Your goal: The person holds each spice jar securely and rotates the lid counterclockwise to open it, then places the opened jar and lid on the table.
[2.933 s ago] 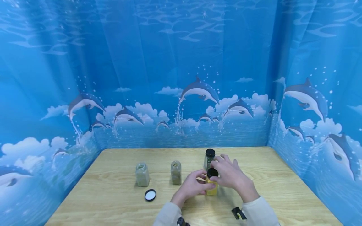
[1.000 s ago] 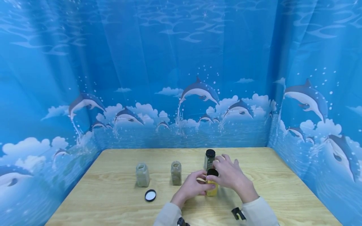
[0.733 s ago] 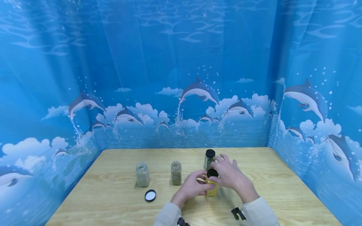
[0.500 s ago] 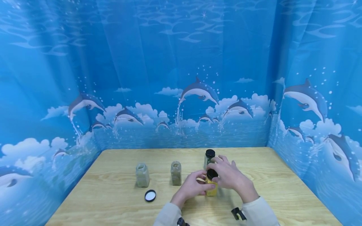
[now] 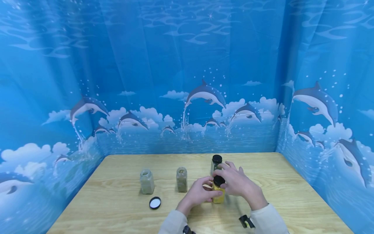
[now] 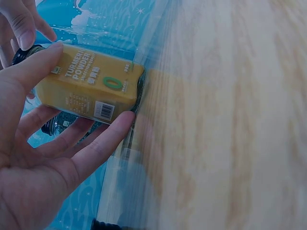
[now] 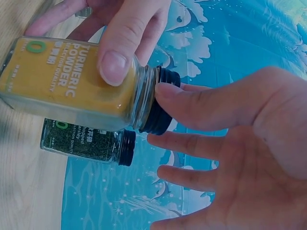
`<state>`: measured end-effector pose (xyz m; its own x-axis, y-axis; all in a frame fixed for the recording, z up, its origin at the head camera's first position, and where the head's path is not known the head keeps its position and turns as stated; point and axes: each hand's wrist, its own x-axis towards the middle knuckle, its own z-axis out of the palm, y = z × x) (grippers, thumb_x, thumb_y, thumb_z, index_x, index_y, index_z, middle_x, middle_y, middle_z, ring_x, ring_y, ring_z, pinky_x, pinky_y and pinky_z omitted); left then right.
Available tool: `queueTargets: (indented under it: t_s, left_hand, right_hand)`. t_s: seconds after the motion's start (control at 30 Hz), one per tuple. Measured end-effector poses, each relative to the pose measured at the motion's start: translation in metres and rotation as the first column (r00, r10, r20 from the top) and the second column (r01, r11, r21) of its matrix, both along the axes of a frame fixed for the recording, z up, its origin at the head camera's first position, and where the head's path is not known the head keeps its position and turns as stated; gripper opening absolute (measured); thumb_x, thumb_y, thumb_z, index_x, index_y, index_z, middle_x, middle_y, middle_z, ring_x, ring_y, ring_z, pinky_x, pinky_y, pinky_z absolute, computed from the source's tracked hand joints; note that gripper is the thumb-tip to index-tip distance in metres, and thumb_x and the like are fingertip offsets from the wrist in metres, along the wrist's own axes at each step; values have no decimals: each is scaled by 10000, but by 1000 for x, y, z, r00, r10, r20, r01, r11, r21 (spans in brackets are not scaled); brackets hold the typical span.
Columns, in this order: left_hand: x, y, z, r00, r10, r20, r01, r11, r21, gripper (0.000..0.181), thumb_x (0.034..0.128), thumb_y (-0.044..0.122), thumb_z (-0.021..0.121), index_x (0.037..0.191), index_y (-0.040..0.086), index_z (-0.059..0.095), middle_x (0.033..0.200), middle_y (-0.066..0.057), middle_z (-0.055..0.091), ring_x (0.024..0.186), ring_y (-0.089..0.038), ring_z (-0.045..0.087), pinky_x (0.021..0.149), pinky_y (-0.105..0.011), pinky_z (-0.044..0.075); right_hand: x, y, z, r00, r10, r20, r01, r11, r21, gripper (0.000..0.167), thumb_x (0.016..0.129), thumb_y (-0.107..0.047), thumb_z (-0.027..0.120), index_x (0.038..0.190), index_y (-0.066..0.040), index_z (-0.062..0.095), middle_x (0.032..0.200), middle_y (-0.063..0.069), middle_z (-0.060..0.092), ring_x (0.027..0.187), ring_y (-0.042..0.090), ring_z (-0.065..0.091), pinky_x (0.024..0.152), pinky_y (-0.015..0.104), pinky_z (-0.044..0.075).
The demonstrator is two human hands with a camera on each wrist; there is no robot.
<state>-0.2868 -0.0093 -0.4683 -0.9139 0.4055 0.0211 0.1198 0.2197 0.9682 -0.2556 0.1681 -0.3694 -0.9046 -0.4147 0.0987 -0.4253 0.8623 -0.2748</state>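
On the table, my left hand [image 5: 201, 192] grips a square glass jar of turmeric powder [image 5: 218, 197], thumb on one side and fingers on the other. In the right wrist view, my right hand [image 7: 249, 129] pinches the jar's black lid [image 7: 159, 112] between thumb and index finger, the other fingers spread. Glass threads show below the lid, which sits over the jar's mouth. Close behind stands a jar of chopped parsley [image 7: 79, 141] with its own black lid [image 5: 217, 158] on, partly hidden by my right hand in the head view.
Left of my hands stand two lidless jars, one with a brownish filling [image 5: 181, 180] and one pale [image 5: 147, 182]. A black lid with a white inside [image 5: 155, 202] lies upturned in front of them. A blue dolphin-print curtain [image 5: 187, 65] encloses the wooden table [image 5: 117, 211].
My right hand's fingers have turned slightly leftward around the turmeric jar's lid, after small back-and-forth shifts. My left hand and the jar stay in place.
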Motion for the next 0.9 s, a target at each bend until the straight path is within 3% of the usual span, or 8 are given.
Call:
queueTargets:
  t_s: [0.23,0.43,0.6,0.9]
  left_hand:
    - [0,0,-1,1000,0,-2,0,1000,-4,456,834,307,875,1240,216,689,1252,-100,647,1032,-194,685,736,-347,662]
    - [-1,-1,-1,1000,-13,-17,13,1000,6,463,847,302,866,1240,159,670,1220,-83,683,971,-172,695,718,-340,660]
    - [-2,0,-2,1000,-22,-10,22,1000,22,392,852,285,863,1172,154,680,1141,-49,725,919,-144,709,717,-360,661]
    - [-2,1,-2,1000,-20,-12,20,1000,17,377,844,274,868,1162,173,693,1143,-63,720,899,-152,706,727,-355,662]
  right_hand:
    - [1,3,1,1000,18,6,-18,1000,-14,452,859,-82,815,1283,-180,693,1527,213,510,1476,540,325,1017,928,229]
    - [-2,2,0,998,-11,-55,12,1000,18,453,885,-369,807,1262,-147,691,1495,208,543,1457,526,369,1018,908,278]
    - [-5,0,-2,989,-83,-121,93,993,77,490,870,-549,770,1104,-121,719,1375,195,625,1417,519,421,990,891,334]
    - [-6,-2,-2,984,-110,-143,126,986,107,472,827,-529,818,1019,-103,752,1421,224,603,1408,522,435,1014,876,338]
